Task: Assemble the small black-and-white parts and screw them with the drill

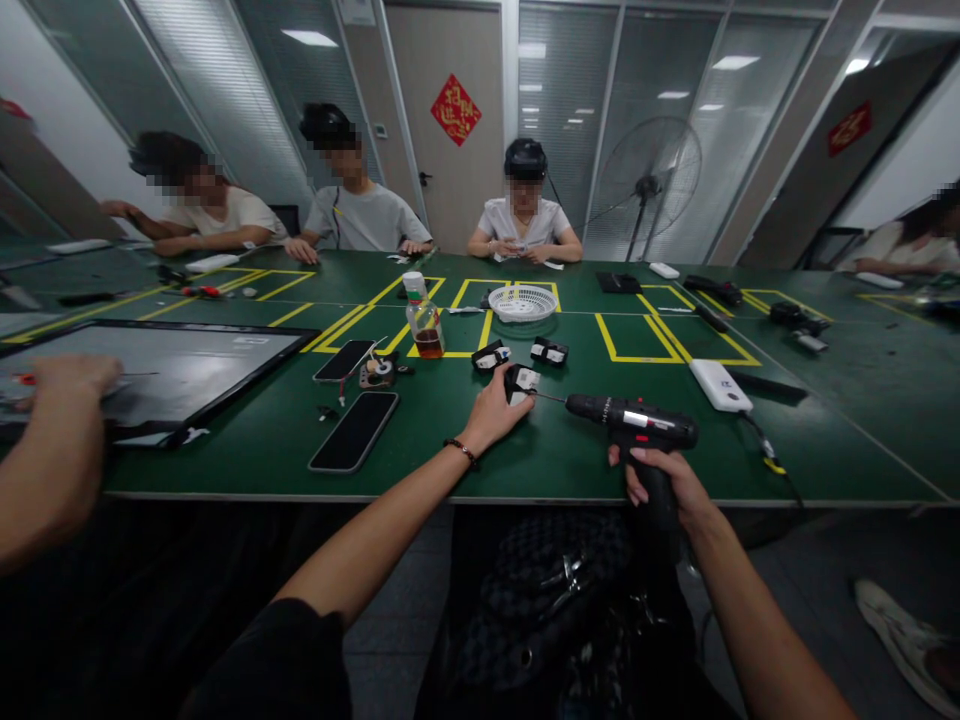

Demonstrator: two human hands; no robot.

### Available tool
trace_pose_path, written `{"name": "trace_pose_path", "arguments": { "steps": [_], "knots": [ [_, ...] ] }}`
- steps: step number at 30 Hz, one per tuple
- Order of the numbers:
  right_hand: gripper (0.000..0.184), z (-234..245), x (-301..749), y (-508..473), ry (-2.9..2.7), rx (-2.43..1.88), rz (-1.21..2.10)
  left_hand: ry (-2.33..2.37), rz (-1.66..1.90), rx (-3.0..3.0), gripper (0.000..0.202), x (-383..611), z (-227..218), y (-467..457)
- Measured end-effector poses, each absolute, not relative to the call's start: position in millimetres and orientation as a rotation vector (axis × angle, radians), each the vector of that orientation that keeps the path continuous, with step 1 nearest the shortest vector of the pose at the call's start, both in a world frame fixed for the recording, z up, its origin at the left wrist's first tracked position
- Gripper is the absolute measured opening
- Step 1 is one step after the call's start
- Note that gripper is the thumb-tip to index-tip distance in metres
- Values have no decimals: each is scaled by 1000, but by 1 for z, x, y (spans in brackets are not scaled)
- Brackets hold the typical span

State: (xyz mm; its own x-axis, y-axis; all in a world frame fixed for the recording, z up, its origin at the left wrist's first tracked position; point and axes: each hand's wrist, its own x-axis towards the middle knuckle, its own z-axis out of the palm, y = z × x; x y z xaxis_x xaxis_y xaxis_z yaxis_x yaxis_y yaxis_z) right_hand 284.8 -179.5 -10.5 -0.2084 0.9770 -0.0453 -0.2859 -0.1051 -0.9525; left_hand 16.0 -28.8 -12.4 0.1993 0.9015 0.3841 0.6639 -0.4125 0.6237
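Observation:
My left hand [493, 412] is closed around a small black block with a white label [523, 381], holding it on the green table. In my right hand [670, 482] is a black cordless drill [637, 425], gripped by its handle and lying level. Its long thin bit points left and its tip reaches the right side of the labelled block; whether it sits in a screw I cannot tell. Just behind the block stand two similar black blocks, one on the left [491, 356] and one on the right [550, 352].
A phone [355, 431], a second phone [343, 361], a small motor-like part [377, 371] and a bottle [425, 318] stand left. Behind is a white basket [523, 303]; right, a white power bank [720, 386] with a cable. A neighbour's arm [56, 440] works over a framed panel [217, 375].

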Motion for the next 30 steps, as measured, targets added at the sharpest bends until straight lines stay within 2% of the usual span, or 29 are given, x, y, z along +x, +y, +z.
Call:
{"name": "trace_pose_path", "arguments": {
  "steps": [20, 30],
  "knots": [
    [28, 4, 279, -185, -1132, -963, 1541, 1456, 1081, 2181, 68, 15, -17, -26],
    [38, 1, 280, -179, -1012, -961, 1587, 1492, 1097, 2148, 69, 15, -15, -27]
  ]
}}
